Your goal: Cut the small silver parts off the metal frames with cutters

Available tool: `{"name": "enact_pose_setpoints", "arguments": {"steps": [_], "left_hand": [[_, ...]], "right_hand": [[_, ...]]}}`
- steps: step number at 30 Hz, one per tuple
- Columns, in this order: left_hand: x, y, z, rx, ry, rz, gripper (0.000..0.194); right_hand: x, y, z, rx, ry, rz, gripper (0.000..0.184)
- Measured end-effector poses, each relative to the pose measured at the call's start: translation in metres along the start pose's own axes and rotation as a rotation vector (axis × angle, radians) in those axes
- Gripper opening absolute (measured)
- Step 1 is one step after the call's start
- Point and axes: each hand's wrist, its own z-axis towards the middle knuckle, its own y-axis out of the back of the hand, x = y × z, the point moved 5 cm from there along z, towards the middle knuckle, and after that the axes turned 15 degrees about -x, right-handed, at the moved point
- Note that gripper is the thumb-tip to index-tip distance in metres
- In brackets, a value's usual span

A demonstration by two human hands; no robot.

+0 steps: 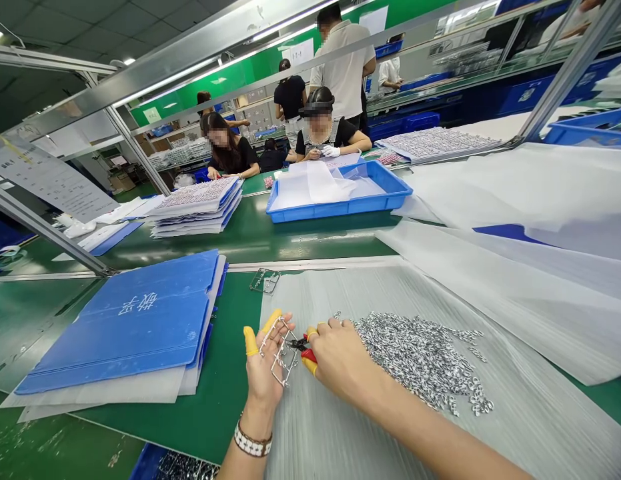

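My left hand, palm up with yellow covers on some fingers, holds a silvery rectangular sprue frame with thin bars and a few small parts on it. In my right hand is a pair of red-handled side cutters. Their dark jaws reach in at the frame's right side; whether they bite on a bar is too small to tell. A large pile of small shiny silver parts lies on the white foam sheet to the right. Another sprue frame rests beyond my left hand.
On the left stands a stack of blue boards with white sheets between. A blue tray and a layered stack are across the bench. More foam sheets spread at right. A bin sits below the bench edge. Several people work opposite.
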Motion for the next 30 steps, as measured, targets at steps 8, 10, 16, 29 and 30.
{"name": "enact_pose_setpoints", "arguments": {"steps": [8, 10, 16, 29, 30], "left_hand": [[-0.006, 0.001, 0.001, -0.005, -0.006, -0.016, 0.066], [-0.009, 0.002, 0.003, -0.026, 0.007, -0.04, 0.067], [-0.008, 0.003, 0.006, -0.072, 0.059, -0.079, 0.066], [-0.006, 0.003, 0.006, -0.078, -0.082, -0.031, 0.066], [-0.006, 0.003, 0.006, -0.079, -0.09, -0.028, 0.066]], "right_hand": [[-0.004, -0.003, -0.002, 0.014, 0.022, -0.019, 0.019], [-0.004, 0.001, -0.004, 0.011, 0.012, 0.0, 0.022], [0.012, 0.008, -0.007, 0.034, 0.033, 0.075, 0.028], [0.02, 0.004, -0.004, 0.053, 0.038, 0.067, 0.027], [0.02, 0.004, -0.004, 0.057, 0.037, 0.065, 0.027]]}}
